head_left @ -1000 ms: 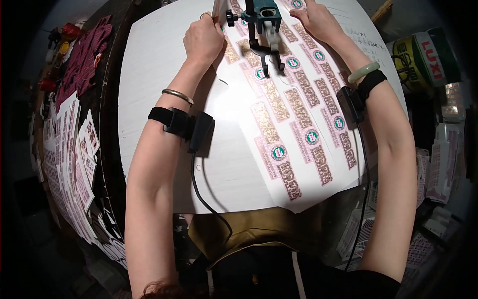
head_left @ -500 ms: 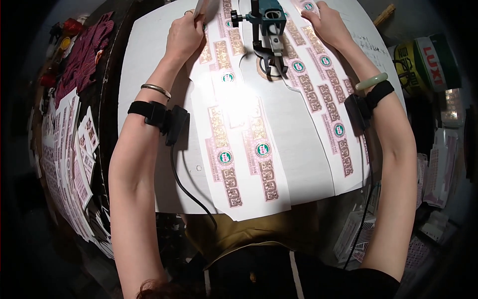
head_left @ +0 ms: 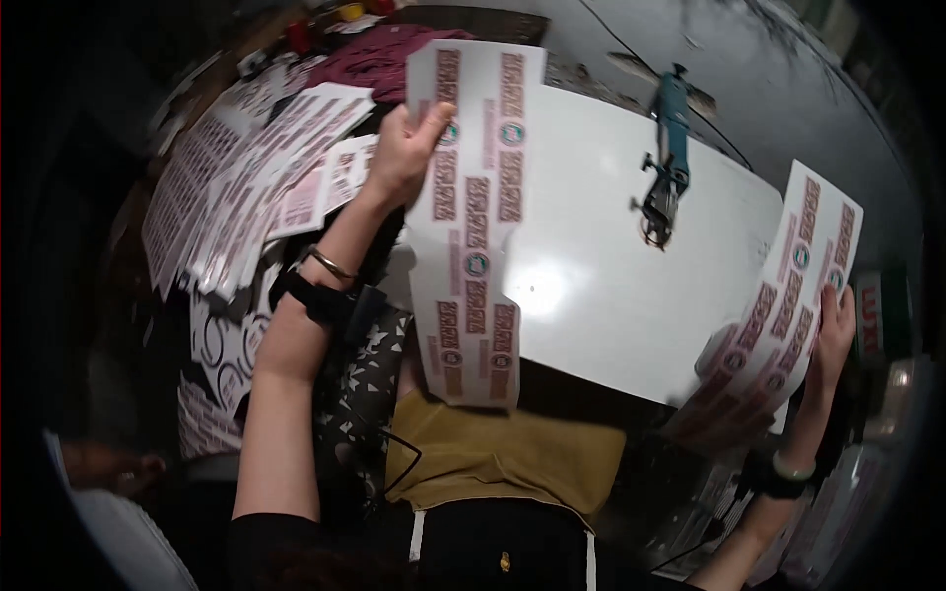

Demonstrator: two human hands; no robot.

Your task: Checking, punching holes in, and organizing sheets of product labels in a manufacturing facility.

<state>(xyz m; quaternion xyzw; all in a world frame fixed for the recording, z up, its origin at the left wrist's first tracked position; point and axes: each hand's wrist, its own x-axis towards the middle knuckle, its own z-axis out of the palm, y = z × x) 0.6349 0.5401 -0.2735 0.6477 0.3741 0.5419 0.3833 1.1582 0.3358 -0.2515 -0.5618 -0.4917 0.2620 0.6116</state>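
Note:
My left hand (head_left: 406, 153) grips the left edge of a long white sheet (head_left: 498, 281) printed with reddish-brown patterns and green round marks. The thumb lies on its face. This sheet hangs over the table's left side and my lap. On the far right, my right hand (head_left: 834, 340) holds a similar printed sheet (head_left: 788, 295) by its outer edge, tilted, its lower end blurred. Between the two sheets, the white tabletop (head_left: 611, 286) shows. Above it stands a teal machine head (head_left: 672, 128) with a dark metal foot, touched by neither hand.
Piled printed sheets (head_left: 266, 187) lie to the left, below a maroon cloth (head_left: 384, 64). A green container (head_left: 882, 313) is at the right edge. Another person's hand (head_left: 108, 463) shows at the lower left. A mustard cloth (head_left: 503, 453) covers my lap.
The printed sheets have come off the tabletop. One has moved left with my left hand, the other right with my right hand. The view has turned left, and the bright light has dimmed.

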